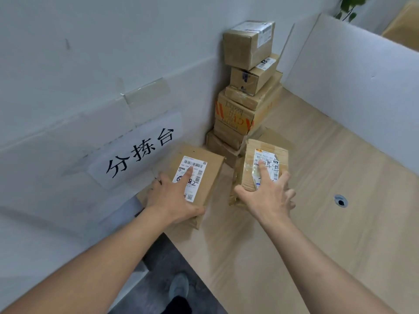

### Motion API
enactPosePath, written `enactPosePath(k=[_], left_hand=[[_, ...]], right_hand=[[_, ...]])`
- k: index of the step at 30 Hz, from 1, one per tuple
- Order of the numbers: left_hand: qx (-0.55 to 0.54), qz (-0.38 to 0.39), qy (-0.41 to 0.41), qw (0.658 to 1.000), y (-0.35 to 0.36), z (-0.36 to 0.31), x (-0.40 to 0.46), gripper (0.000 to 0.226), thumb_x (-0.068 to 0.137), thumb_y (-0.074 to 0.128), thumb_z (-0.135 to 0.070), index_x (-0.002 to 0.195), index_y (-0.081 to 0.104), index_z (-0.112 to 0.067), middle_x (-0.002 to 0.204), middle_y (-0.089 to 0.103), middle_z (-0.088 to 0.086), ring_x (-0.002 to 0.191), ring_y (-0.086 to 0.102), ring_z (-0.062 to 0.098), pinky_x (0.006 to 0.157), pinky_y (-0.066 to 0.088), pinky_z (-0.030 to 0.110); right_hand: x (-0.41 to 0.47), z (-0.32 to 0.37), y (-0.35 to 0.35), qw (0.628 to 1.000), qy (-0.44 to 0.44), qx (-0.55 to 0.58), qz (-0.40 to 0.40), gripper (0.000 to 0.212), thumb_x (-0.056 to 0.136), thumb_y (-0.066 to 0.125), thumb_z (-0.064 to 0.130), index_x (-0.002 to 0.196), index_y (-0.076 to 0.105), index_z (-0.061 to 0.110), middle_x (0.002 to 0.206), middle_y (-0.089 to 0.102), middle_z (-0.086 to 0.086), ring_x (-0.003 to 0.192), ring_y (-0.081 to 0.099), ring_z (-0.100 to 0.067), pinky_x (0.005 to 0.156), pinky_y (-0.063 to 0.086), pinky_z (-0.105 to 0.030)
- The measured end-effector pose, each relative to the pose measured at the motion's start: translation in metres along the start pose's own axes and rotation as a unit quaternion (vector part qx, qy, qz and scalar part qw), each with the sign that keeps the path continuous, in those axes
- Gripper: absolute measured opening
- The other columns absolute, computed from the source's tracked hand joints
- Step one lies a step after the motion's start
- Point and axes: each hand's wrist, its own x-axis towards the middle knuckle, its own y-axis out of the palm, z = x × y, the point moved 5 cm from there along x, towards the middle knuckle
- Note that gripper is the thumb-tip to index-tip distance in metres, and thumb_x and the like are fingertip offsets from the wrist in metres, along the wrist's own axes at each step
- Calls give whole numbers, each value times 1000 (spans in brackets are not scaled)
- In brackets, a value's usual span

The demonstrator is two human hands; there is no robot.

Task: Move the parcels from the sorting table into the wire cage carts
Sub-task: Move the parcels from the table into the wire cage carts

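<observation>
The left hand (174, 196) gripped a flat brown cardboard parcel with a white barcode label (195, 177), forefinger stretched along the label, thumb hooked round the near right edge and the other fingers over the far left side. That parcel sat at the table's near left corner, partly overhanging the edge. The right hand (269, 193) grasped a second, more crumpled brown cardboard parcel with a torn white label (263, 168), forefinger laid on the label, thumb down the left face and the remaining fingers wrapped round the right side. The two parcels stood near each other but apart on the pale wood-grain sorting table (317, 223).

Behind them, in the corner, rose a leaning stack of brown cardboard boxes (247, 87), against a white partition wall bearing a taped paper sign with black characters (138, 150). A small round cable hole (340, 201) lay well to the right in the table top.

The step in hand looked like the pick-up: both parcels seized, neither clearly lifted. No wire cage cart was visible, so the next move would likely call for raising both together and turning away from the table to find one, keeping clear of the unsteady stack.
</observation>
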Motion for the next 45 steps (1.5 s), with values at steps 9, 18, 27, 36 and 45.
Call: enactPosePath(k=[9, 18, 27, 36, 45], left_hand=[[-37, -34, -103, 993, 39, 15, -94, 126, 58, 56, -94, 158, -9, -53, 143, 27, 19, 124, 39, 40, 105, 40, 49], [-78, -55, -241, 966, 87, 42, -198, 127, 56, 53, -97, 156, -14, -54, 143, 26, 18, 124, 40, 39, 103, 40, 49], [-111, -47, -327, 937, 151, 75, -294, 126, 58, 48, -98, 156, -15, -51, 149, 19, 26, 127, 40, 46, 104, 41, 51], [-177, -74, -404, 894, 224, 96, -422, 126, 56, 51, -97, 156, -12, -53, 146, 24, 27, 125, 41, 46, 101, 42, 53], [-265, -128, -502, 814, 284, 101, -597, 125, 56, 55, -94, 157, -5, -53, 141, 26, 19, 123, 38, 41, 104, 42, 52]], right_hand=[[-44, -4, 16, 989, -138, -36, 32, 99, 70, 64, 71, 156, 17, 57, 157, 11, -9, 121, 39, -45, 100, 40, -55], [-112, -3, 44, 952, -284, -92, 66, 99, 72, 62, 76, 156, 15, 54, 161, 13, -11, 128, 36, -42, 105, 37, -56], [-196, -6, 86, 900, -406, -129, 97, 96, 76, 59, 77, 156, 12, 52, 162, 8, -12, 130, 36, -43, 102, 39, -57], [-314, -41, 113, 842, -501, -173, 101, 95, 76, 57, 78, 156, 13, 52, 159, 7, -14, 130, 36, -46, 100, 40, -56], [-476, -86, 119, 762, -619, -157, 107, 99, 74, 57, 81, 157, 13, 48, 160, 8, -12, 134, 31, -46, 105, 38, -60]])
